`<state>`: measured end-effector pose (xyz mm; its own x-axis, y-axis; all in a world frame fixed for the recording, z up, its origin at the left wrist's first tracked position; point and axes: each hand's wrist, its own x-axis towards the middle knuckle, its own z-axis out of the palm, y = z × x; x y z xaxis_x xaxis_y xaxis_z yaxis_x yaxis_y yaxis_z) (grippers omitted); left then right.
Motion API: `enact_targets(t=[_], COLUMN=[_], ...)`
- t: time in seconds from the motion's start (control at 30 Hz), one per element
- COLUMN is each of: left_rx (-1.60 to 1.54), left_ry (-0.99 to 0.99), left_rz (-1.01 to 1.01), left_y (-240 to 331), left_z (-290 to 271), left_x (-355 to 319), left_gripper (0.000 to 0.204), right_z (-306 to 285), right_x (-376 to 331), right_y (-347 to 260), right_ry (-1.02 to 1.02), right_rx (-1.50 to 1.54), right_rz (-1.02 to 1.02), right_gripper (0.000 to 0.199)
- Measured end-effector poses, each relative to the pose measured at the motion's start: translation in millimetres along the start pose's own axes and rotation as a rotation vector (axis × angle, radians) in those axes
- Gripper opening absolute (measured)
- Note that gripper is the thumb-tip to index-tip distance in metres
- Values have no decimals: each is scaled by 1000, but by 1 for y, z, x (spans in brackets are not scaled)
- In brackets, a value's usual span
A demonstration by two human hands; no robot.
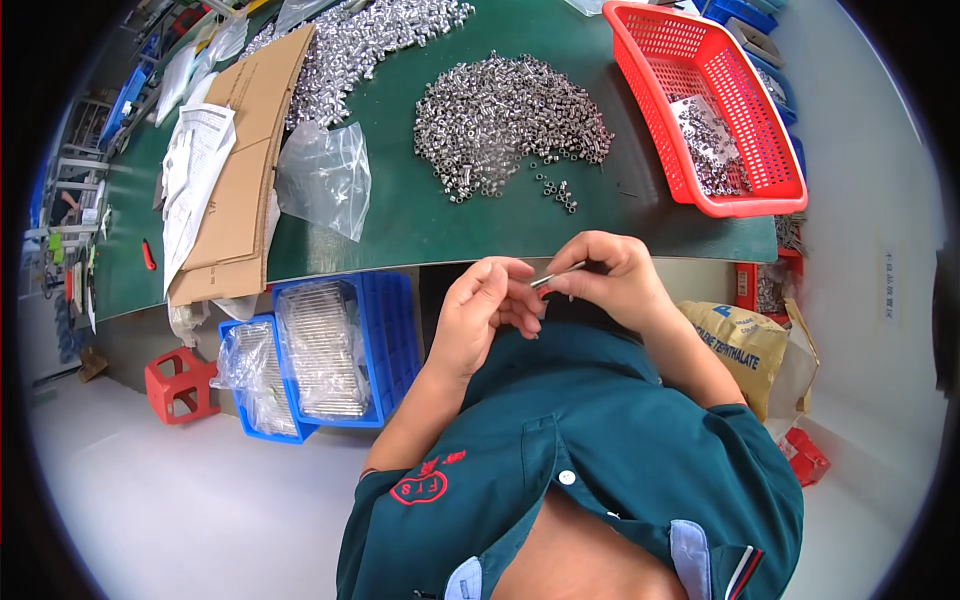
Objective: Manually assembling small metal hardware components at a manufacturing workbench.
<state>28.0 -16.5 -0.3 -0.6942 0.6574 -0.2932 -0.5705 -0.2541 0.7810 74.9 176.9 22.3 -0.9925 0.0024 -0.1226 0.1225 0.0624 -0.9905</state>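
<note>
Just past the table's near edge, my two hands are close together in front of my body. Between them runs a thin metal rod [560, 274], slightly tilted. My right hand [612, 272] is closed, pinching the rod between thumb and forefinger. The fingers of my left hand [488, 302] are curled round the rod's other end; what else they may hold is hidden. Beyond my hands, a heap of small metal rings [510, 115] lies on the green table [440, 232], with several loose rings [558, 192] at its near edge.
A red perforated basket [735, 207] with metal parts stands at the right. Left are a clear plastic bag [325, 180], cardboard [235, 160], papers [200, 140] and another metal heap [365, 45]. Below the table are blue crates [392, 340] with bagged rods, a red stool [180, 385] and a yellow sack [735, 345].
</note>
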Motion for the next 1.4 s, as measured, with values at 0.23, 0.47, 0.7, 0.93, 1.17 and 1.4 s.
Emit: enact_targets(t=[0.23,0.47,0.7,0.93,1.17,1.4], left_rx=[121,173,3,92,178,85], left_ry=[-52,-67,-86,-140,-120,-140], left_rz=[-90,-92,-75,46,61,-21], left_y=[-1,-6,-2,6,14,9], left_z=[-2,-2,3,14,23,16], left_x=[-1,2,1,-1,-1,2], left_gripper=[38,29,23,21,19,18], right_z=[-3,1,3,4,3,6], right_x=[5,5,5,7,6,2], right_y=[6,5,30,37,41,31], right_ry=[-10,-37,-96,-222,-286,-95], right_rx=[136,146,597,1050,1135,865], right_rz=[101,176,243,326,299,177], right_gripper=[10,12,11,14,12,13])
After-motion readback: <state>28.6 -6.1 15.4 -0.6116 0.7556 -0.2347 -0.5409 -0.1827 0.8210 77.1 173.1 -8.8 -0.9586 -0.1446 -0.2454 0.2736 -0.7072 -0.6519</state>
